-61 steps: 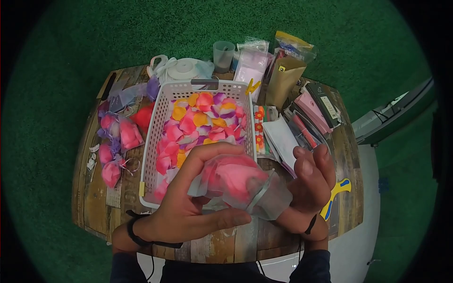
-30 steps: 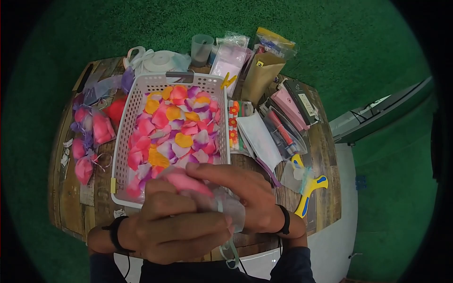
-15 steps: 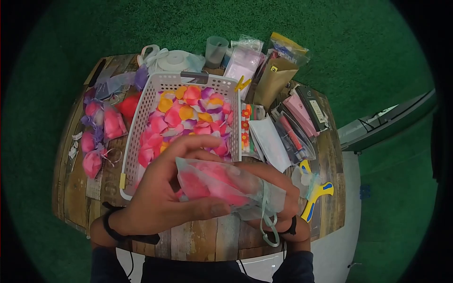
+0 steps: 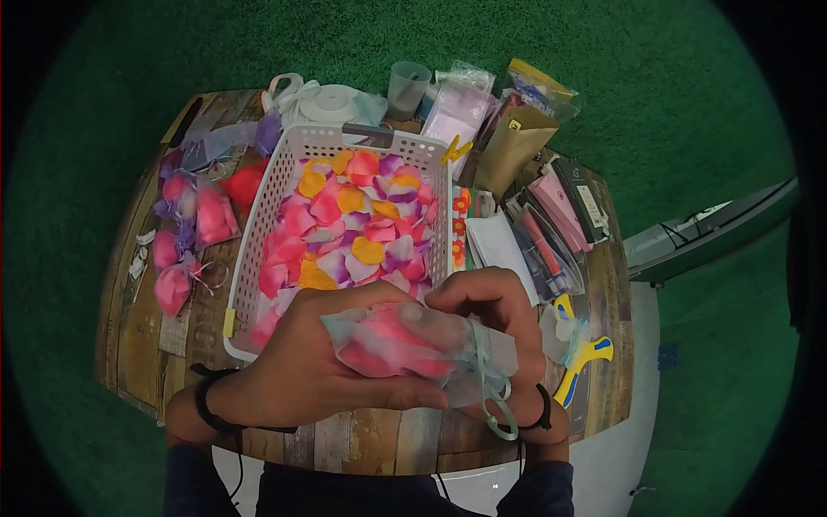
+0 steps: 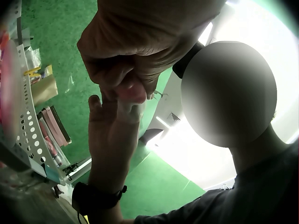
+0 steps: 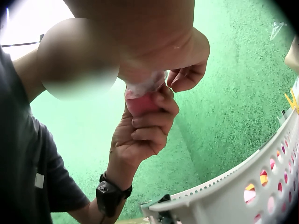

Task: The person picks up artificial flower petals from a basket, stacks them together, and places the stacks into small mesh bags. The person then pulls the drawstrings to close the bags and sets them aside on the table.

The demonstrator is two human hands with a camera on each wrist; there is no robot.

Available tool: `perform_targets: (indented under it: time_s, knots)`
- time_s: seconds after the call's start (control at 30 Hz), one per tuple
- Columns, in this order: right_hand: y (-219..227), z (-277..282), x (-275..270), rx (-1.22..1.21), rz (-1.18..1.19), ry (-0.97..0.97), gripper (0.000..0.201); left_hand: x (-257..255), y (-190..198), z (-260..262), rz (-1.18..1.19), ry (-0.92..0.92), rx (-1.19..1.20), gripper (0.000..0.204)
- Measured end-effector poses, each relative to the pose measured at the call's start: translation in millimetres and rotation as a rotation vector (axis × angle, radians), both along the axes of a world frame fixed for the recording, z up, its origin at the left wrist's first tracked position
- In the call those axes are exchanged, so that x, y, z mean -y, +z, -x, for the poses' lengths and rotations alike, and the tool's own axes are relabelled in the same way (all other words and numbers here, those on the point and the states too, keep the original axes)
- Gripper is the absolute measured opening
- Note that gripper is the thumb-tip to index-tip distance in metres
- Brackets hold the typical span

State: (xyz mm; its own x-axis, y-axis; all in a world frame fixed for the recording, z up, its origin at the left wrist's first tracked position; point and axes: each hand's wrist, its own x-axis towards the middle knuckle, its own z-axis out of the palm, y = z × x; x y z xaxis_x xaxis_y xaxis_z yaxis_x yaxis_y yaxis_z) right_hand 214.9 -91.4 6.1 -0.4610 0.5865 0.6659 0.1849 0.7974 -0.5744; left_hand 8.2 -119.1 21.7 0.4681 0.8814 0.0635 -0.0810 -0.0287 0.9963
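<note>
A sheer pale organza drawstring bag (image 4: 388,345) with pink petals inside lies sideways between both hands, in front of the basket. My left hand (image 4: 301,362) grips its filled end, thumb along the near side. At the mouth, my right hand (image 4: 508,314) holds the bag with bent fingers, and its thumb shows through the sheer cloth against the petals. A pale green drawstring (image 4: 500,414) loops down below the mouth. In the right wrist view, the left hand's fingers (image 6: 152,126) curl round the pink bundle (image 6: 142,103).
A white perforated basket (image 4: 258,233) of loose petals (image 4: 345,233) stands behind the hands. Filled bags (image 4: 211,215) lie left of it. To the right are a white packet (image 4: 500,246), a pencil pouch (image 4: 543,246) and a yellow-blue tool (image 4: 586,366). A cup (image 4: 407,90) stands behind.
The right hand, earlier apart from the bag with fingers raised, came to its mouth. The bag turned between the hands, and its drawstring now hangs out. The right thumb has moved in over the petals.
</note>
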Motion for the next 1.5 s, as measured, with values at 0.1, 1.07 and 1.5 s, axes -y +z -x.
perform_targets:
  time_s: [0.1, 1.07, 1.5]
  knots:
    - [6, -4, 1, 0.023, 0.078, 0.042, 0.05, -1, 1, 1, 0.041, 0.007, -0.007, 0.056]
    - [-5, 10, 17, -0.449, 0.822, -0.1, 0.031, -8, -13, -5, -0.459, 0.139, -0.204, 0.06]
    - [9, 3, 8, -0.132, 0.453, -0.051, 0.036, -7, -13, -1, -0.316, 0.155, -0.122, 0.061]
